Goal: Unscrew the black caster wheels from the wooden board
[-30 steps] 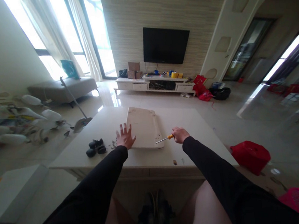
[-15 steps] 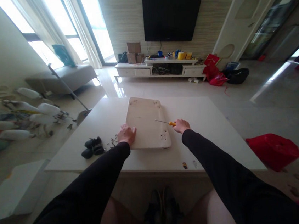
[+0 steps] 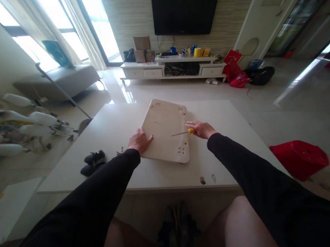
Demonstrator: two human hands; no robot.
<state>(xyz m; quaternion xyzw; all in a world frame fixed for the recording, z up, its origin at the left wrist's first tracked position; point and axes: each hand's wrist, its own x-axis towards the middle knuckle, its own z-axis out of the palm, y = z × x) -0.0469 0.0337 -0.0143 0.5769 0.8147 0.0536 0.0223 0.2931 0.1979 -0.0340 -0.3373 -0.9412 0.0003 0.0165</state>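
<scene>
A cream rounded panel [image 3: 166, 133] with clusters of small holes at its corners lies slanted on the white table [image 3: 227, 152]. My left hand [image 3: 140, 141] grips its left edge, the thumb resting over the top face. In my right hand [image 3: 202, 129] is a screwdriver [image 3: 191, 131] with a yellow handle; its thin shaft points left over the panel. The fingers of that hand reach to the panel's right edge. Black casters [image 3: 92, 162] sit left of my left forearm, and small screws [image 3: 120, 151] are partly hidden behind that arm.
Near the table's front edge lie a small dark-and-yellow item [image 3: 202, 180] and a small clear item [image 3: 213, 178]. A red stool [image 3: 300, 158] stands on the floor at right. A white box [image 3: 17, 209] is at left. Beyond stands a low TV cabinet [image 3: 145, 73].
The panel has turned clockwise on the table, its far end swinging right. My right hand has moved with the screwdriver to the panel's right edge, fingers stretched further. The view has tilted down slightly.
</scene>
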